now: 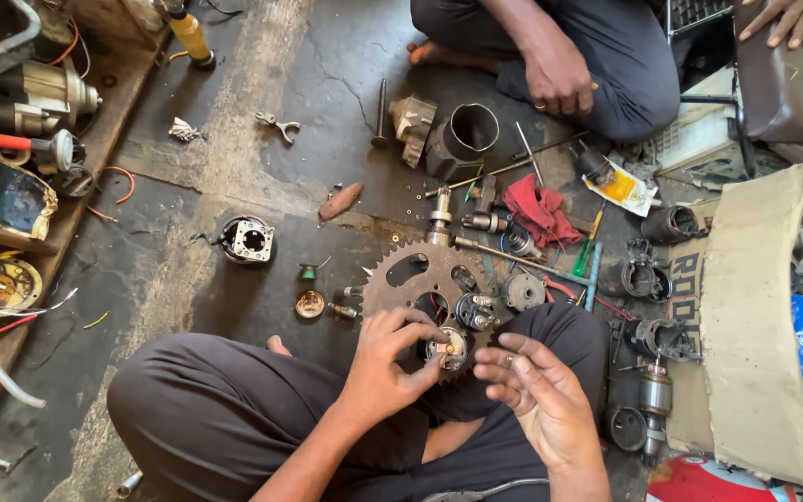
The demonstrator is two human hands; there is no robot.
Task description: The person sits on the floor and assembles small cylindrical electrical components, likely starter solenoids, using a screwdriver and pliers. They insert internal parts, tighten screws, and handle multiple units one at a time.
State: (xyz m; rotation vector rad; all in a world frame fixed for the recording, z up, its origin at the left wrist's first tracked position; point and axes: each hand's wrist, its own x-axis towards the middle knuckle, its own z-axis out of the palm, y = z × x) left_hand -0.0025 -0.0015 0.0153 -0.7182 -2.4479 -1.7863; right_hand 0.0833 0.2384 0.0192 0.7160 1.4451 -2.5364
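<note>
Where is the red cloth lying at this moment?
The red cloth lies on the floor right of centre, just above the big toothed wheel, beside the metal cylinder.

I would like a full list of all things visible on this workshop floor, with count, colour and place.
large toothed metal sprocket wheel: one, rusty brown, floor centre, by the knees
small round metal part with copper terminals: one, silver, at the left fingertips
red crumpled cloth: one, red, right of centre
dark metal cylinder housing: one, black, upper centre
square-flanged round metal housing: one, grey, left of centre
torn brown cardboard sheet: one, tan, right edge
yellow bottle: one, yellow, top left
other person's hand: one, top centre, on a knee
left hand: one, pinching the small part
right hand: one, open, holding nothing
</note>
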